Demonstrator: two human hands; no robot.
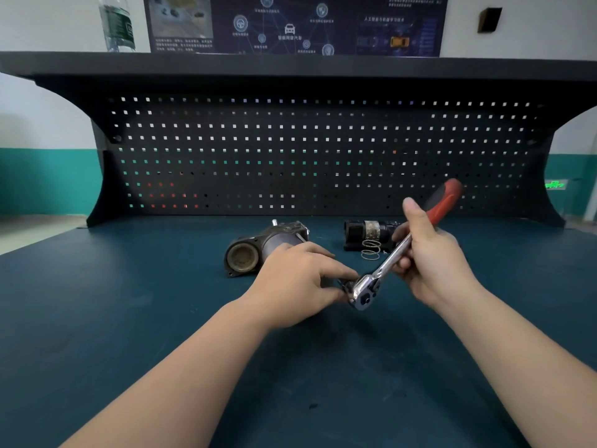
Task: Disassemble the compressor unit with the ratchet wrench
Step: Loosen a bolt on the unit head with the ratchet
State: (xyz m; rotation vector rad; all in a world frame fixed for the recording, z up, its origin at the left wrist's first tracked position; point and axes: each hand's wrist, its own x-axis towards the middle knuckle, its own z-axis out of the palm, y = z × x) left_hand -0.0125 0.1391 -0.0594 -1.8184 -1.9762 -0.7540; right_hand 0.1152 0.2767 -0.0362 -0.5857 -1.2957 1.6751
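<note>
The ratchet wrench [400,245] is held above the counter [129,318], tilted, with its chrome head low and toward the centre and its red-and-black handle raised toward the upper right. The right hand [433,253] grips the chrome shank just below the handle, fingers curled round it and thumb pointing up. The left hand [297,279] is at the ratchet head, its thumb and fingertips pinching a small dark fitting [345,287] attached to the head; what that fitting is cannot be told.

The compressor unit lies in separate parts on the counter behind the hands. The compressor housing [258,250], a grey metal body with a round open bore facing the viewer, rests on its side behind the left hand and is partly covered by it. The motor section [368,232], a dark cylinder with a metallic band, lies to the right of the housing and apart from it, partly hidden by the right hand. A coil spring [371,248] lies just in front of the motor section.

Behind the counter stands a black pegboard [323,150] with a shelf above it. A water bottle [116,24] stands on the shelf at left, and a dark poster [290,24] hangs on the wall.
</note>
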